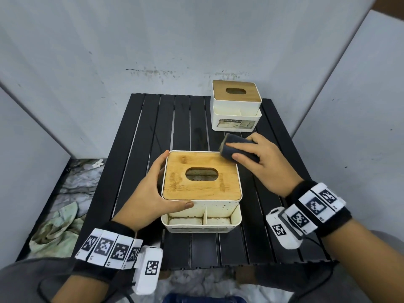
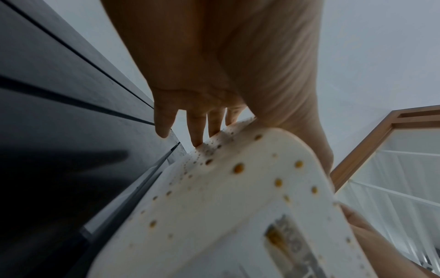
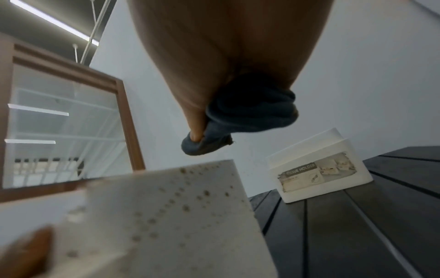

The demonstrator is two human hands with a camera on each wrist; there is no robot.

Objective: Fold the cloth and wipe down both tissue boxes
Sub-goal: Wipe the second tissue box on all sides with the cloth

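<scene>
A white, brown-speckled tissue box (image 1: 201, 215) with a bamboo lid (image 1: 202, 174) stands near the table's front. My left hand (image 1: 153, 191) clasps its left side, thumb along the front rim and fingers (image 2: 197, 131) down the far left wall (image 2: 214, 197). My right hand (image 1: 260, 162) grips a folded dark grey cloth (image 1: 237, 147) at the lid's far right corner; in the right wrist view the cloth (image 3: 243, 116) hangs just above the speckled box (image 3: 166, 216). A second, cleaner tissue box (image 1: 236, 106) with a "TISSUE HOLDER" label (image 3: 316, 174) stands at the far right.
The black slatted table (image 1: 140, 149) stands against grey wall panels. A crumpled pale green rag (image 1: 54, 228) lies on the floor to the left. A wood-framed white rack (image 3: 66, 122) shows in the wrist views.
</scene>
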